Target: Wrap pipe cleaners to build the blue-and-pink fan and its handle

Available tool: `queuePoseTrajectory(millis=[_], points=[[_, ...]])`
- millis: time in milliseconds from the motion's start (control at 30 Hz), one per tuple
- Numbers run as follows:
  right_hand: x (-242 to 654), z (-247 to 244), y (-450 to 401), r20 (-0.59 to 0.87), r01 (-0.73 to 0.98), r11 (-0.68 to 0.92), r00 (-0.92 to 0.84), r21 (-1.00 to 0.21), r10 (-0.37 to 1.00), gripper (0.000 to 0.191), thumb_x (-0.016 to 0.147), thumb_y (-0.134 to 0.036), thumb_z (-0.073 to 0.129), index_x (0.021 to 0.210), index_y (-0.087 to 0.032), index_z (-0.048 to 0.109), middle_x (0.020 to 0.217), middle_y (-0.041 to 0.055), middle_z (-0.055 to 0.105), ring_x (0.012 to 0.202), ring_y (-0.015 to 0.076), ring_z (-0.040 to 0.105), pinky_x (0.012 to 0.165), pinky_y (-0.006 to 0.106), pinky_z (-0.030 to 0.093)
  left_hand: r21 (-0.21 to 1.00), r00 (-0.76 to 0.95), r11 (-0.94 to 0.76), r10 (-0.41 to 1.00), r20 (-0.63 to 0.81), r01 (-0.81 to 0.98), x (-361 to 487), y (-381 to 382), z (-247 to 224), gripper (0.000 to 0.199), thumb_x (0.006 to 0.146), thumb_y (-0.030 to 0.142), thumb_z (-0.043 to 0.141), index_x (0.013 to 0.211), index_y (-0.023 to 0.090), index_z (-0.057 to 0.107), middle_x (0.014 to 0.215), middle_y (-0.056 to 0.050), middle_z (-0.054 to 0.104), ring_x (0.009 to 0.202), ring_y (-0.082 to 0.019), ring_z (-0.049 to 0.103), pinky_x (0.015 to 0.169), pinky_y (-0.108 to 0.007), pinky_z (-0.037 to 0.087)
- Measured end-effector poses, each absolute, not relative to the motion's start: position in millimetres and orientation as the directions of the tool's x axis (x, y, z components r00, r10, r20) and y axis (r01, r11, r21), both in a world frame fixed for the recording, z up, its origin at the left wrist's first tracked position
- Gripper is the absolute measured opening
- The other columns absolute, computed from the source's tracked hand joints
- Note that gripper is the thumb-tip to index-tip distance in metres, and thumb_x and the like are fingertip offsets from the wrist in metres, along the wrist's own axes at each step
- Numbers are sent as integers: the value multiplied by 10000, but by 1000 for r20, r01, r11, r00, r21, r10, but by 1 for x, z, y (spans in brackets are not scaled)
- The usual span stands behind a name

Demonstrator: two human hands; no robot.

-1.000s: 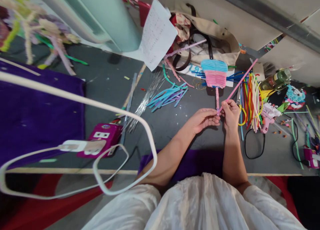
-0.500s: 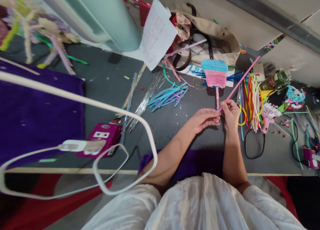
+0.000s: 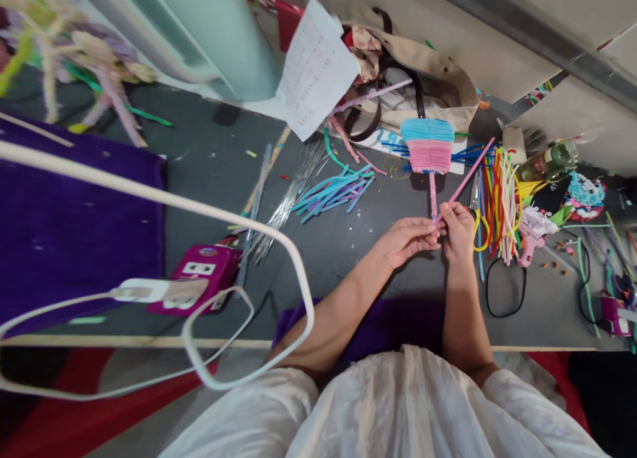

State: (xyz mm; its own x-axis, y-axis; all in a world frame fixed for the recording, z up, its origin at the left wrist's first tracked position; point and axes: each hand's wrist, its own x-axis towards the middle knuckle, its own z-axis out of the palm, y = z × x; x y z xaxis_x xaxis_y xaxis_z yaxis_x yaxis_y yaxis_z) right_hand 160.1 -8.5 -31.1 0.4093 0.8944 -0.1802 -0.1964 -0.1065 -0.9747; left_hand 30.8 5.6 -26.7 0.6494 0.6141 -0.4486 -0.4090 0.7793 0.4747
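A blue-and-pink piece of wound pipe cleaners (image 3: 428, 146) lies in front of me, its narrow pink-wrapped stem (image 3: 432, 194) pointing towards me. At the stem's near end, my left hand (image 3: 412, 237) is closed in a pinch, thumb against fingertips. My right hand (image 3: 458, 231) grips a pink pipe cleaner (image 3: 472, 172) right beside it. The strip's free end slants up and to the right, and its lower end meets the stem between my fingers. Fingertips hide the exact joint.
Right of my hands lie yellow-handled scissors (image 3: 480, 231), a bundle of coloured pipe cleaners (image 3: 501, 206) and a pink glue gun (image 3: 532, 242). Cut blue and purple pieces (image 3: 333, 191) lie left. A white cable (image 3: 239, 220) loops across the near left, by a purple power strip (image 3: 206, 269).
The pink pipe cleaner's free end has come down and leftwards, and less of its length shows above my right hand. My left hand keeps its pinch at the stem's end.
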Motion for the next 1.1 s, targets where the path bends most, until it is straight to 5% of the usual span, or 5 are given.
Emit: queuePoseTrajectory(millis=[400,667,867,1100], points=[[155,-39,-7,-311,-318,-234,219,-919,925,353,710,-480,708,681,-215,476,477,-94,433,372,54,366,356,184,294,380,722,817,567,-395,-434,34,2,-34,31,791,93,659,806,67,666,642,-8,612,504,-62,579,645,-241,587],[149,-41,-4,-309,-299,-236,225,-924,924,328,712,-466,697,740,-205,499,554,-80,456,429,60,370,405,194,323,440,674,782,612,-413,-441,33,4,-32,36,779,95,667,789,60,673,631,-25,630,495,-75,589,608,-244,589],[158,-33,-9,15,116,-49,496,-992,868,311,762,-476,646,798,-181,556,610,-59,503,529,77,425,507,202,355,510,610,748,653,-449,-425,37,1,-26,40,756,88,674,784,62,680,636,-52,669,507,-98,620,591,-240,576],[169,-5,-29,232,618,-71,396,-783,889,299,811,-440,593,755,-153,659,673,-5,605,602,113,496,592,241,394,554,562,679,724,-400,-481,40,0,-27,108,702,135,734,763,69,675,643,-61,679,510,-99,626,554,-208,549]])
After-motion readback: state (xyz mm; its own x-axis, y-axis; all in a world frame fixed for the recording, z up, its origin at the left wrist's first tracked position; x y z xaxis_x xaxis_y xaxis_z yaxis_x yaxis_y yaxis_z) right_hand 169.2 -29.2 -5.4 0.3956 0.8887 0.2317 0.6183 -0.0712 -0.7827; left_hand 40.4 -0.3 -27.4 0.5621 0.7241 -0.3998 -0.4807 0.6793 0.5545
